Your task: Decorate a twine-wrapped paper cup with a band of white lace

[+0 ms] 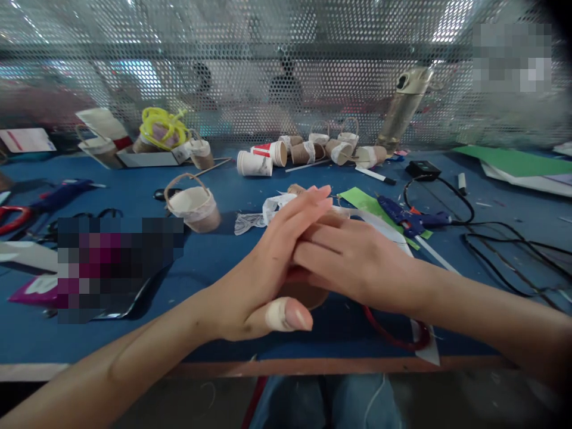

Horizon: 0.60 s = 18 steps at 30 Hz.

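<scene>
My left hand (263, 268) and my right hand (357, 262) are pressed together over the blue table (214, 256), fingers stretched flat. Squeezed between the two palms is a brown paper cup (308, 296); only its lower rim and a bit of its far end show. My right fingers lie across the back of my left palm. My left thumb wears a pale bandage. A white lace strip (268, 210) runs out from behind the hands to the left.
A cup basket with a handle (194, 205) stands to the left. A blue glue gun (413, 220) with black cables and green paper (361, 199) lie on the right. Several paper cups (254, 162) and a bottle (404, 110) line the perforated back wall. A red loop (393, 336) lies by the table's front edge.
</scene>
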Each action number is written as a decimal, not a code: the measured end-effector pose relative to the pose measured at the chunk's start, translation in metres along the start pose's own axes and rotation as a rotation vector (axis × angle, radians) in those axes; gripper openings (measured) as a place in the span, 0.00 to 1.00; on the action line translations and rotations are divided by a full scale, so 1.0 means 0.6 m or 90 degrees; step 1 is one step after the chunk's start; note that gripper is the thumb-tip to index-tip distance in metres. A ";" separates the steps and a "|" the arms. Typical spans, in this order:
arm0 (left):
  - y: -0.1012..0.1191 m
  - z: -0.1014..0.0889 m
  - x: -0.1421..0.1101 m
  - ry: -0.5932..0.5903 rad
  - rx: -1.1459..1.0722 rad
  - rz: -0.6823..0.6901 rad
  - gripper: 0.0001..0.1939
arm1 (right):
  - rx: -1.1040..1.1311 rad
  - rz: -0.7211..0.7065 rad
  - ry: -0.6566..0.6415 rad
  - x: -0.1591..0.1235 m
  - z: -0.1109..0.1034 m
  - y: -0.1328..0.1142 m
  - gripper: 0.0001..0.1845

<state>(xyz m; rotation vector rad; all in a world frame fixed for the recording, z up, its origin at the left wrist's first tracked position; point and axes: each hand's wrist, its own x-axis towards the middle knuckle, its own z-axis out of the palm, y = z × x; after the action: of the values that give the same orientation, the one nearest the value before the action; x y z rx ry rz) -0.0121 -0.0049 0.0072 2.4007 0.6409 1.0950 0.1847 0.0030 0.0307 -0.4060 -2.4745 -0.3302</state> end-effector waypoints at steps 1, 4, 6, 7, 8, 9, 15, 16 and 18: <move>0.001 -0.001 0.001 -0.019 -0.001 0.024 0.39 | 0.002 -0.013 -0.008 -0.002 -0.001 -0.002 0.16; 0.004 -0.011 0.006 -0.085 -0.007 0.058 0.40 | 0.000 -0.044 -0.033 -0.005 -0.007 -0.002 0.19; 0.005 -0.021 0.010 -0.114 -0.004 0.059 0.42 | 0.002 -0.048 -0.031 -0.006 -0.014 0.001 0.19; 0.005 -0.025 0.011 -0.124 -0.005 0.059 0.42 | 0.010 -0.043 -0.028 -0.005 -0.018 0.003 0.18; 0.005 -0.028 0.012 -0.133 -0.007 0.059 0.42 | 0.023 -0.035 -0.015 -0.003 -0.022 0.005 0.17; 0.004 -0.030 0.013 -0.132 -0.012 0.056 0.41 | 0.038 -0.018 0.002 -0.001 -0.026 0.006 0.15; -0.006 -0.026 0.011 -0.115 -0.037 0.053 0.39 | 0.055 0.037 0.035 0.009 -0.029 0.005 0.15; -0.006 -0.026 0.011 -0.127 -0.033 0.059 0.39 | 0.052 0.027 0.032 0.009 -0.026 0.005 0.15; -0.005 -0.026 0.011 -0.138 -0.023 0.068 0.40 | 0.045 0.019 0.035 0.006 -0.020 0.004 0.16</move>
<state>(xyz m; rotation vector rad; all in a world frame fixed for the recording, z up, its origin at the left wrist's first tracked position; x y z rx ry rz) -0.0209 0.0041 0.0191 2.4999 0.4211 0.8619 0.1889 0.0023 0.0426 -0.3985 -2.4171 -0.2385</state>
